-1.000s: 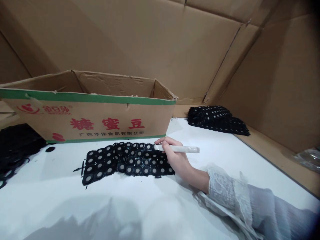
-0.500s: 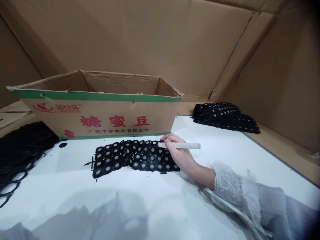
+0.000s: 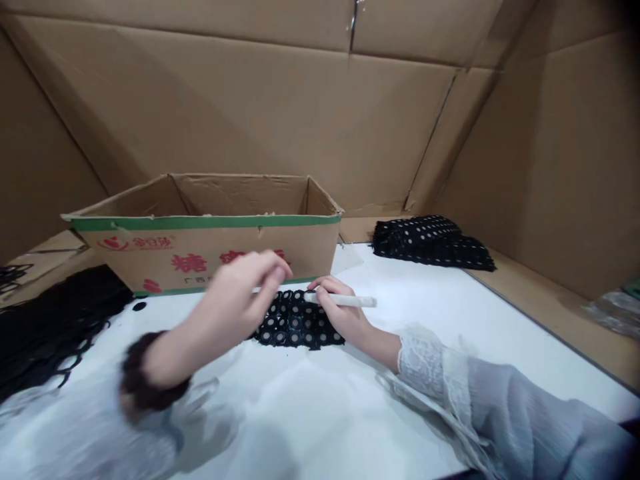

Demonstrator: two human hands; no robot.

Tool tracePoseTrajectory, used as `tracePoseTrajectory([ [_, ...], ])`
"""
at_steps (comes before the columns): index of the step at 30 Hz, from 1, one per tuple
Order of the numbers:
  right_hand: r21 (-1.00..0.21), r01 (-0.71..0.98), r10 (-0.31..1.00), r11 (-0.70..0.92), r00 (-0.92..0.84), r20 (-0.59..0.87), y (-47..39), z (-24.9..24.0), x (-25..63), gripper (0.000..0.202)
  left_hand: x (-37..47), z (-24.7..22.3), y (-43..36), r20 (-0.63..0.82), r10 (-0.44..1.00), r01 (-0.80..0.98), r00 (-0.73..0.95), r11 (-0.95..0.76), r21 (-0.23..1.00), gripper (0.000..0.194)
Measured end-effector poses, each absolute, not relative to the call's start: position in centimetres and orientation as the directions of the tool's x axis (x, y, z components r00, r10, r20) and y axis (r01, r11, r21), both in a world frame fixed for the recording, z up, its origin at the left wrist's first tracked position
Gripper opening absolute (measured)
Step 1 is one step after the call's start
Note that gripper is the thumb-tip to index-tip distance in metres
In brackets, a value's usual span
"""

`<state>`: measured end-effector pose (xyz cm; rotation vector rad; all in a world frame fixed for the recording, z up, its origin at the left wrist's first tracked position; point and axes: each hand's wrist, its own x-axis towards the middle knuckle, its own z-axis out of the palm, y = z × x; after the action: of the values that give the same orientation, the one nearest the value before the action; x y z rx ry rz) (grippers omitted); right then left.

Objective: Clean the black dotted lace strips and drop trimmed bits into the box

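Observation:
My right hand (image 3: 351, 325) grips a white pen-like stick (image 3: 357, 301), its left end over the black sheet (image 3: 296, 323). That sheet lies flat on the white table and is made of joined black rings with pale round centres. My left hand (image 3: 234, 303), slightly blurred, hangs above the sheet's left part and hides it. Its thumb and forefinger are pinched together; anything between them is too small to make out. A dark hair band (image 3: 153, 373) circles the left wrist.
Behind the sheet stands an open cardboard box (image 3: 210, 225) with a green rim. Black ring strips (image 3: 60, 327) are heaped at the left, near a loose black disc (image 3: 139, 306). A folded dotted black piece (image 3: 430, 243) lies back right. Cardboard walls (image 3: 260, 113) surround the table.
My left hand has come into view from the lower left, over the sheet. The whole view has shifted a little; my right hand still holds the white stick at the sheet.

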<state>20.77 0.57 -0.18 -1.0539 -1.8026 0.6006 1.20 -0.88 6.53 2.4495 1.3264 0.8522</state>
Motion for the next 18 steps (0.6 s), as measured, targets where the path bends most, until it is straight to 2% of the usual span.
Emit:
tracePoseTrajectory([
  [2,-0.749,0.397,0.846,0.530,-0.197,0.495,0.6,-0.2,20.8,0.022,2.0,4.7,-0.1,0.360,0.796,0.714,0.487,-0.600,0.361,0.026],
  [4,-0.740,0.390,0.834,0.548,-0.189,0.518,0.6,-0.2,20.8,0.022,2.6,2.6,0.8,0.312,0.801,0.725,0.511,-0.596,0.344,0.030],
  [8,-0.729,0.384,0.820,0.566,-0.175,0.545,0.6,-0.3,20.7,0.021,2.5,0.5,1.8,0.200,0.865,0.700,0.461,-0.493,0.517,0.038],
  [10,-0.725,0.383,0.816,0.573,-0.191,0.545,0.5,-0.3,20.6,0.020,2.2,0.4,2.0,0.179,0.861,0.677,0.476,-0.489,0.551,0.039],
  [13,-0.716,0.378,0.807,0.588,-0.203,0.555,0.5,-0.4,20.5,0.022,1.7,0.5,2.3,0.146,0.854,0.650,0.499,-0.480,0.589,0.034],
  [18,-0.735,0.382,0.825,0.560,-0.171,0.539,0.9,-0.7,20.4,0.020,1.3,0.6,2.5,0.085,0.853,0.555,0.515,-0.408,0.725,0.025],
])
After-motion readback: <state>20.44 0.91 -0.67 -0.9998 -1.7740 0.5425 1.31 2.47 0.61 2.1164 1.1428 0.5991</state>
